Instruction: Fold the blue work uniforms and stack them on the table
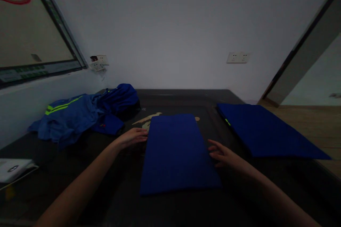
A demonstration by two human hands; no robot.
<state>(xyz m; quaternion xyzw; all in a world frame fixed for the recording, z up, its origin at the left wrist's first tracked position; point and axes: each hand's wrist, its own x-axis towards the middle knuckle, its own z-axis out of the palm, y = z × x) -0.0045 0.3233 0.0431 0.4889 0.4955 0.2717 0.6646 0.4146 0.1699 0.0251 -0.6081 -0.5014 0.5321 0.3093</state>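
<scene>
A flat blue rectangle (179, 152), which looks like neatly folded cloth, lies in front of me on the dark table. At its left edge is my left hand (133, 137), fingers stretched out and holding nothing. My right hand (221, 153) is just off the right edge, its fingers apart and slightly bent, with nothing in them. Whether the left fingertips touch the cloth I cannot tell. Farther right lies another flat blue piece (266, 131) with a small yellow-green strip on its left edge, reaching past the table's side.
Crumpled blue clothes (77, 113) with yellow-green stripes are heaped at the back left. A white device (14, 170) with a cable rests at the left edge. Wall sockets (238, 57) are on the white wall behind the dark table (119, 198). A window (34, 25) is at left.
</scene>
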